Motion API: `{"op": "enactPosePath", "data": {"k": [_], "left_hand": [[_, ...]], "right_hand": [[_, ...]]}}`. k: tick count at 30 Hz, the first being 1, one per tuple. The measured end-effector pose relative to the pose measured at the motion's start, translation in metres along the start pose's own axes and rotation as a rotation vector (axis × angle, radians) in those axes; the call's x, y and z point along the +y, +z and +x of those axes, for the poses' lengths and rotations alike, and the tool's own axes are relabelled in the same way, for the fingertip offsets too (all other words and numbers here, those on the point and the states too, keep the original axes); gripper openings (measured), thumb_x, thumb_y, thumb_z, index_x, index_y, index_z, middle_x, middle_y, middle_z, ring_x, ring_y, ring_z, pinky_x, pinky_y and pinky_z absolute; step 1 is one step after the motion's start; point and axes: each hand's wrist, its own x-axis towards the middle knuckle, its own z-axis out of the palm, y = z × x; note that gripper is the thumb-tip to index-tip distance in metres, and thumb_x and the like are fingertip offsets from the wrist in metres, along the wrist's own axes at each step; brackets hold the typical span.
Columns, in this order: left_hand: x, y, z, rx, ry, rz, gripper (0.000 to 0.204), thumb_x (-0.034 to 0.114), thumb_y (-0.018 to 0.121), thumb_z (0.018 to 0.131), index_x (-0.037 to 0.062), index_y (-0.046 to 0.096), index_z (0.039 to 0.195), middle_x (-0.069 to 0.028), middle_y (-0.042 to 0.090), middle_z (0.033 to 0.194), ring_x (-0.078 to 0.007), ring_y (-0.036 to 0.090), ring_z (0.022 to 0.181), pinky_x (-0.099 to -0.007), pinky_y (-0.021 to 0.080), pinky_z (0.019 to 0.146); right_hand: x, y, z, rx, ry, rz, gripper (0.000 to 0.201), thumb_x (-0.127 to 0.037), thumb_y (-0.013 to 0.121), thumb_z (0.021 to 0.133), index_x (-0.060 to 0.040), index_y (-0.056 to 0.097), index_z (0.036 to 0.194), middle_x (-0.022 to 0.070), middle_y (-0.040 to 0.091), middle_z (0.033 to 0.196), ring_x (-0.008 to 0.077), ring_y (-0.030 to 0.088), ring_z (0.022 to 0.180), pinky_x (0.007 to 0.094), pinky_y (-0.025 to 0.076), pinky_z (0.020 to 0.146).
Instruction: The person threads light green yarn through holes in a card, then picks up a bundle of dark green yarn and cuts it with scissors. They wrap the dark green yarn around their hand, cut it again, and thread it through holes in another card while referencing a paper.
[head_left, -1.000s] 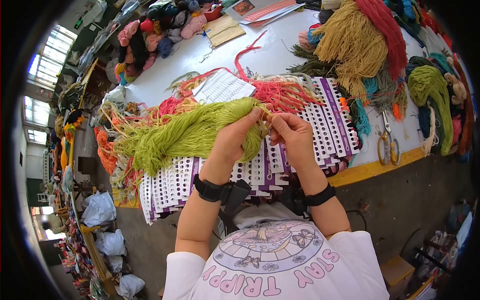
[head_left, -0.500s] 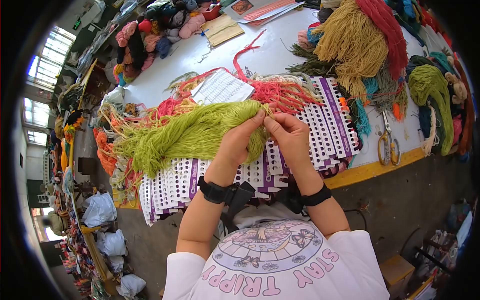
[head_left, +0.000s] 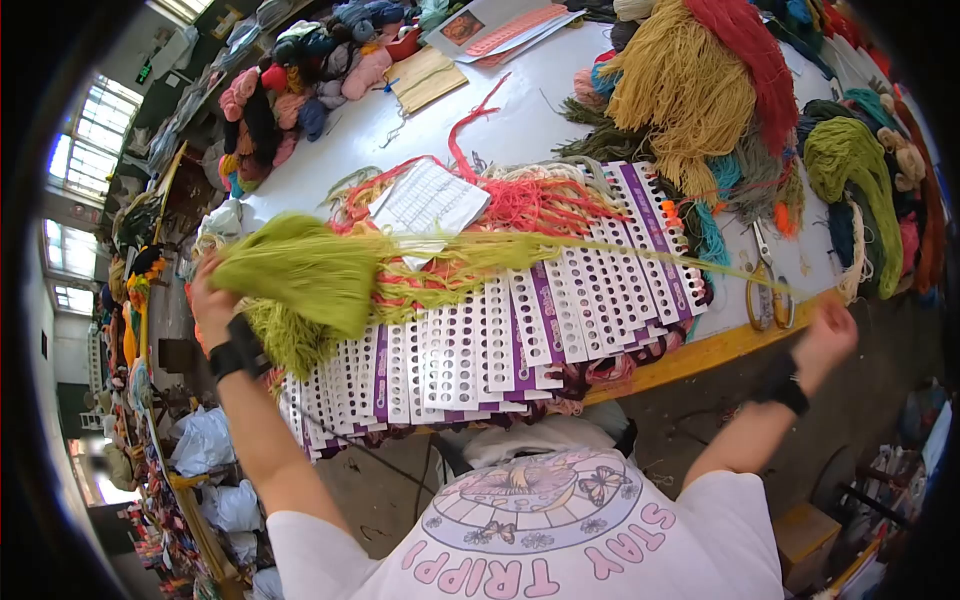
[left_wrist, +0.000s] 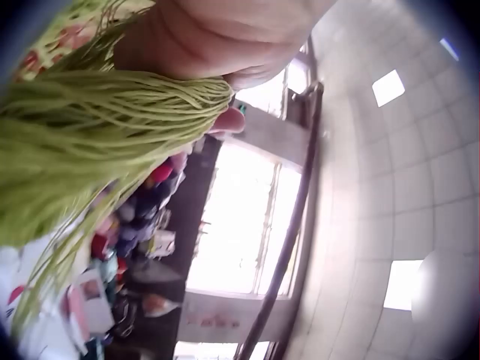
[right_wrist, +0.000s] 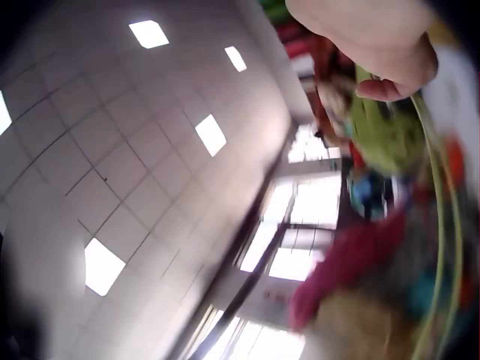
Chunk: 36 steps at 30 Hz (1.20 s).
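At the left of the head view my left hand (head_left: 210, 300) grips one end of a lime-green yarn skein (head_left: 300, 275). In the left wrist view the skein's strands (left_wrist: 112, 135) bunch tightly inside the curled fingers. Far to the right, past the table's front edge, my right hand (head_left: 828, 335) pinches a few green strands drawn out from the skein. Those strands (right_wrist: 439, 217) run taut from its fingers in the right wrist view. Below the skein lie white and purple punched thread cards (head_left: 480, 340), overlapping in a row.
Coral and cream threads (head_left: 550, 205) and a handwritten paper sheet (head_left: 430, 200) lie on the cards. Scissors (head_left: 765, 280) rest near the yellow table edge (head_left: 660, 370). Tan yarn (head_left: 680, 100) and another green skein (head_left: 850, 170) are at the right; yarn bundles (head_left: 290, 90) are piled at the back left.
The two hands, close together before at the skein's right end, have spread wide apart. My left hand carried the skein's end leftward; my right hand drew strands out to the right.
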Motion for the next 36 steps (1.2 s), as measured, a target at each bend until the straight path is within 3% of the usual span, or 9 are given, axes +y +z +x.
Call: {"op": "enactPosePath", "data": {"k": [4, 8, 10, 13, 18, 23, 25, 28, 36], "left_hand": [[0.045, -0.105, 0.057, -0.513, 0.104, -0.491, 0.023, 0.009, 0.044, 0.088, 0.0011, 0.047, 0.109, -0.0001, 0.047, 0.070, -0.0109, 0.049, 0.067, -0.0315, 0.039, 0.084], [0.104, -0.103, -0.014, -0.754, 0.460, 0.707, 0.031, 0.018, 0.043, 0.088, -0.0017, 0.048, 0.111, -0.0053, 0.054, 0.101, -0.0175, 0.052, 0.089, -0.0309, 0.038, 0.090], [0.156, -0.251, 0.063, 0.072, 0.312, 0.204, 0.026, 0.027, 0.044, 0.087, 0.0025, 0.052, 0.087, -0.0068, 0.054, 0.091, -0.0212, 0.051, 0.093, -0.0451, 0.030, 0.098], [0.131, -0.110, -0.035, -0.359, 0.411, -0.230, 0.021, 0.028, 0.047, 0.087, 0.0076, 0.051, 0.082, -0.0036, 0.050, 0.080, -0.0167, 0.048, 0.082, -0.0402, 0.032, 0.096], [-0.057, 0.094, -0.096, -1.236, -0.092, -0.423, 0.019, 0.027, 0.049, 0.087, 0.0096, 0.053, 0.095, -0.0036, 0.053, 0.085, -0.0124, 0.050, 0.077, -0.0314, 0.040, 0.085], [-0.217, 0.219, -0.155, -0.904, -0.723, 0.315, 0.027, 0.022, 0.053, 0.085, 0.0040, 0.052, 0.106, -0.0046, 0.056, 0.088, -0.0120, 0.056, 0.077, -0.0282, 0.048, 0.060], [-0.251, 0.241, -0.166, -0.725, -0.611, 0.522, 0.028, 0.024, 0.052, 0.086, 0.0040, 0.053, 0.106, -0.0031, 0.055, 0.083, -0.0124, 0.057, 0.074, -0.0273, 0.047, 0.059], [-0.266, 0.247, -0.158, -0.620, -0.052, 0.548, 0.029, 0.026, 0.050, 0.086, 0.0030, 0.057, 0.103, -0.0035, 0.059, 0.082, -0.0125, 0.056, 0.066, -0.0252, 0.046, 0.054], [-0.242, 0.236, -0.143, -0.381, -0.278, 0.379, 0.023, 0.026, 0.053, 0.086, 0.0061, 0.057, 0.097, -0.0025, 0.056, 0.069, -0.0113, 0.053, 0.059, -0.0235, 0.043, 0.050]], "right_hand": [[-0.007, -0.075, 0.099, 0.251, 0.033, 0.469, 0.018, -0.012, 0.045, 0.083, -0.0021, 0.045, 0.067, 0.0026, 0.039, 0.059, 0.0117, 0.037, 0.046, 0.0406, 0.050, 0.072], [-0.001, -0.125, 0.167, 0.153, 0.030, 0.403, 0.012, -0.009, 0.048, 0.083, 0.0000, 0.045, 0.077, 0.0046, 0.041, 0.065, 0.0157, 0.045, 0.057, 0.0428, 0.051, 0.077], [-0.019, -0.174, 0.186, 0.191, -0.152, 0.127, 0.012, -0.008, 0.046, 0.083, 0.0031, 0.044, 0.078, 0.0069, 0.042, 0.068, 0.0200, 0.048, 0.062, 0.0431, 0.052, 0.075], [-0.056, -0.208, 0.211, 0.173, -0.476, -0.460, 0.014, -0.006, 0.044, 0.082, 0.0076, 0.043, 0.078, 0.0103, 0.043, 0.071, 0.0265, 0.051, 0.067, 0.0421, 0.054, 0.073], [-0.032, 0.008, 0.067, -0.343, 0.069, 0.210, 0.015, -0.013, 0.053, 0.081, -0.0021, 0.054, 0.092, 0.0053, 0.056, 0.084, 0.0172, 0.056, 0.076, 0.0345, 0.049, 0.076], [0.025, 0.144, -0.138, -1.258, 0.633, -0.018, 0.027, -0.031, 0.052, 0.086, -0.0052, 0.057, 0.093, -0.0007, 0.049, 0.070, 0.0059, 0.049, 0.061, 0.0226, 0.049, 0.046], [0.038, 0.154, -0.164, -1.411, 0.782, 0.066, 0.038, -0.041, 0.043, 0.088, -0.0059, 0.050, 0.102, -0.0015, 0.046, 0.067, 0.0010, 0.035, 0.040, 0.0196, 0.047, 0.043], [0.048, 0.158, -0.174, -1.427, 0.908, 0.055, 0.043, -0.044, 0.039, 0.089, -0.0056, 0.046, 0.107, -0.0013, 0.045, 0.066, -0.0003, 0.032, 0.039, 0.0174, 0.043, 0.040], [0.041, 0.154, -0.175, -1.443, 0.932, 0.127, 0.052, -0.051, 0.037, 0.087, -0.0050, 0.042, 0.110, -0.0015, 0.043, 0.064, -0.0004, 0.027, 0.038, 0.0151, 0.036, 0.037]]}}
